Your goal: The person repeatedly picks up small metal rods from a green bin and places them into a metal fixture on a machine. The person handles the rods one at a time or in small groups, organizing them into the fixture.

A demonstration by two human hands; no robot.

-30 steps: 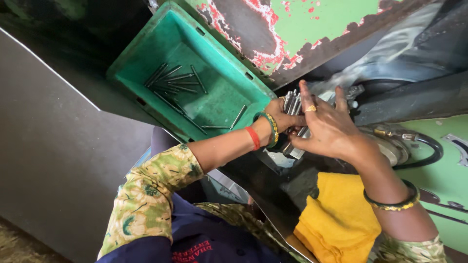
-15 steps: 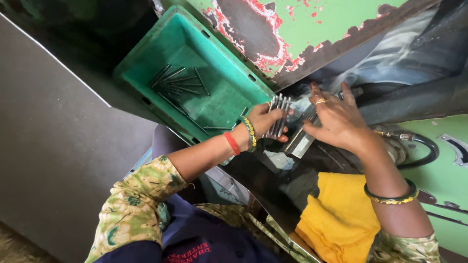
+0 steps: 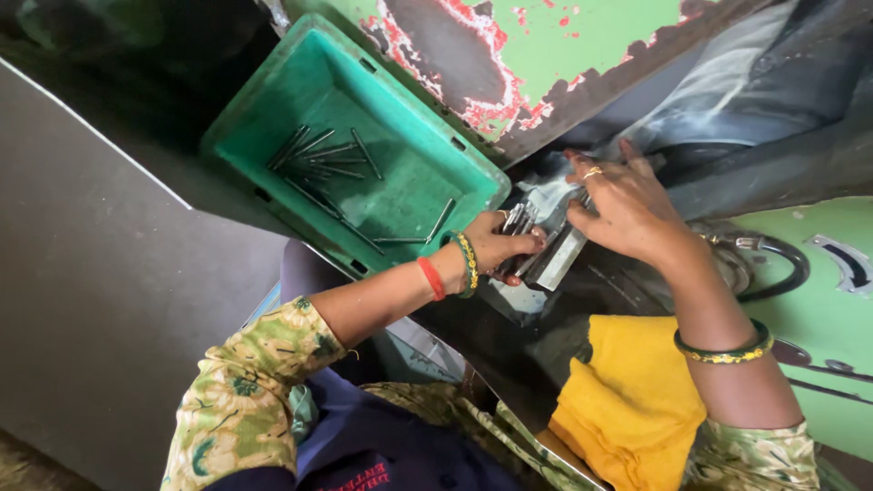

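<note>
Rods (image 3: 516, 221) in left hand (image 3: 496, 247) point up toward machine.

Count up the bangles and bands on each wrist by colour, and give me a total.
Left wrist, by the left hand:
Red band: 1
Green and gold bangle: 1
Right wrist, behind the right hand:
Green and gold bangle: 1
Total: 3

left hand (image 3: 496, 247) fisted, right hand (image 3: 627, 207) splayed.
</note>
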